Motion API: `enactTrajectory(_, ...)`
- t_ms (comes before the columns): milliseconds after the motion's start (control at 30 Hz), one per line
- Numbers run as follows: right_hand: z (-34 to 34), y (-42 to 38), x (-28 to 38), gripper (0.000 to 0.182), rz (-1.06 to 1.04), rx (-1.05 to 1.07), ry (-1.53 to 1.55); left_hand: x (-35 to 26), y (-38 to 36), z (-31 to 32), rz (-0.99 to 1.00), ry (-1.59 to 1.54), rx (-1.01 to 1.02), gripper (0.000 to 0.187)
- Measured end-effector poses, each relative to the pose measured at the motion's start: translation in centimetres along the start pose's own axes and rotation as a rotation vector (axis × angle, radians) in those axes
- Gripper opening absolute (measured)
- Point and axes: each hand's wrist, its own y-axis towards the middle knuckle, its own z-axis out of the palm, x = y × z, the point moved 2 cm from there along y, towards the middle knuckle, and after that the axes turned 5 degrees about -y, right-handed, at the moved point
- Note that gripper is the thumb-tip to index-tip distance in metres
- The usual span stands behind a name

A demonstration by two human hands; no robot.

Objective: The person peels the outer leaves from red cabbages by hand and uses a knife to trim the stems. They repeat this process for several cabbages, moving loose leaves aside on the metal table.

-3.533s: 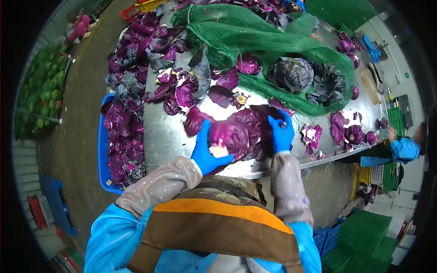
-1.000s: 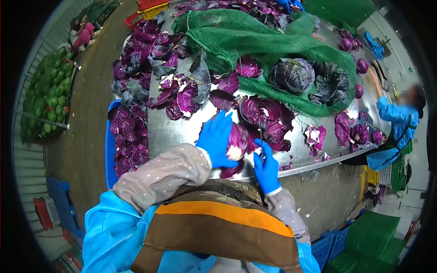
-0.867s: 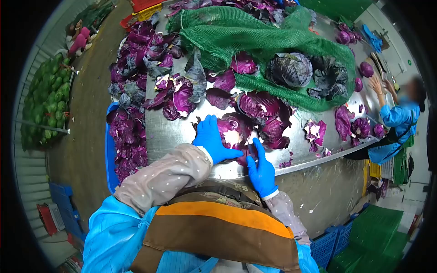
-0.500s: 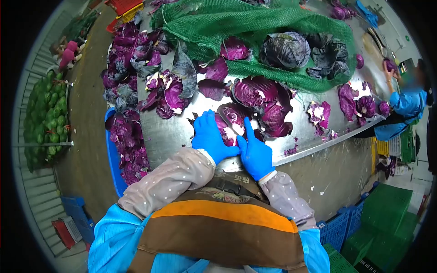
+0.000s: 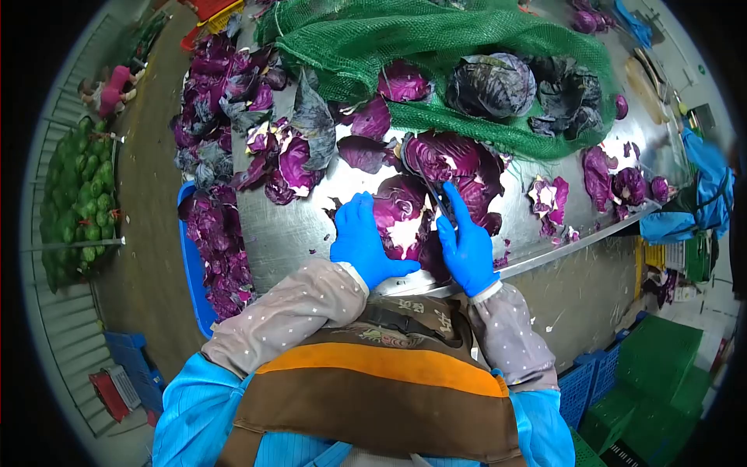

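A cut red cabbage [image 5: 401, 204], its white core facing me, lies on the metal table near the front edge. My left hand [image 5: 362, 241], in a blue glove, rests against its left side with the fingers spread. On the right, my blue-gloved right hand [image 5: 465, 243] is closed around a knife [image 5: 436, 196], whose dark blade points up and left beside the cabbage. The knife's handle is mostly hidden by the hand. Loose purple outer leaves [image 5: 467, 167] lie just behind and to the right of the cabbage.
A green mesh bag [image 5: 342, 39] with a whole cabbage [image 5: 494, 84] spreads across the back. Leaf piles lie left, above a blue bin [image 5: 191, 265] of trimmings. More cabbage pieces [image 5: 629, 185] lie right, near a co-worker in blue [image 5: 704, 183]. Green crates [image 5: 654, 358] stand lower right.
My right hand has moved right, and the knife blade now shows. The cabbage has turned, with its core more exposed. The co-worker on the right has shifted, hands no longer visible on a cabbage.
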Motion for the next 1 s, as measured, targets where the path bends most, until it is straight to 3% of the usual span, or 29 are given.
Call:
enactTrajectory(67, 0.0, -1.3, 0.3, 0.07, -0.069, 0.032, -0.056, 0.1, 0.3, -0.2, 0.0, 0.007, -0.019, 0.13)
enactTrajectory(167, 2.3, -2.4, -1.4, 0.07, -0.079, 0.135, -0.242, 0.0, 0.8, 0.2, 0.034, 0.031, -0.082, 0.129)
enactTrajectory(233, 2.7, -1.3, -0.7, 0.061, 0.013, 0.091, -0.11, 0.3, 0.3, 0.8, 0.05, 0.058, -0.132, 0.128)
enactTrajectory(300, 6.6, 0.8, -2.6, 0.052, -0.089, -0.291, 0.176, -0.1, -0.2, 0.9, 0.031, 0.067, -0.134, 0.129)
enactTrajectory(433, 3.4, -0.2, -0.3, 0.053, 0.072, -0.058, 0.165, -0.3, 0.0, 0.4, 0.01, 0.008, -0.084, 0.13)
enactTrajectory(500, 2.8, 0.3, -0.1, 0.058, -0.117, -0.231, 0.026, -0.5, 0.0, 0.8, 0.03, 0.036, -0.079, 0.13)
enactTrajectory(533, 1.5, 0.9, 0.9, 0.058, -0.087, -0.199, -0.066, -0.6, -0.1, 0.8, 0.036, 0.056, -0.074, 0.129)
enactTrajectory(633, 0.8, 4.0, 0.0, 0.038, 0.021, 0.046, -0.281, -1.1, -0.2, 0.7, 0.066, 0.058, -0.032, 0.129)
enactTrajectory(667, 1.5, 4.6, -1.0, 0.03, -0.069, -0.069, -0.258, -1.1, -0.1, 0.8, 0.055, 0.066, -0.038, 0.129)
enactTrajectory(833, 3.6, 7.4, -2.1, 0.03, 0.07, -0.077, -0.323, -0.5, 0.0, 0.9, 0.053, 0.022, -0.074, 0.131)
enactTrajectory(900, 4.8, 8.9, -4.7, 0.032, 0.068, -0.12, -0.318, 1.1, -2.1, 1.1, 0.234, 0.054, -0.023, 0.129)
enactTrajectory(967, 4.6, 8.9, -5.0, 0.042, 0.099, -0.15, -0.225, 3.8, -3.4, 1.3, 0.52, -0.122, -0.175, 0.127)
enactTrajectory(1000, 5.2, 9.3, -6.7, 0.045, 0.094, -0.166, -0.127, 4.9, -4.0, 0.8, 0.453, -0.176, -0.166, 0.127)
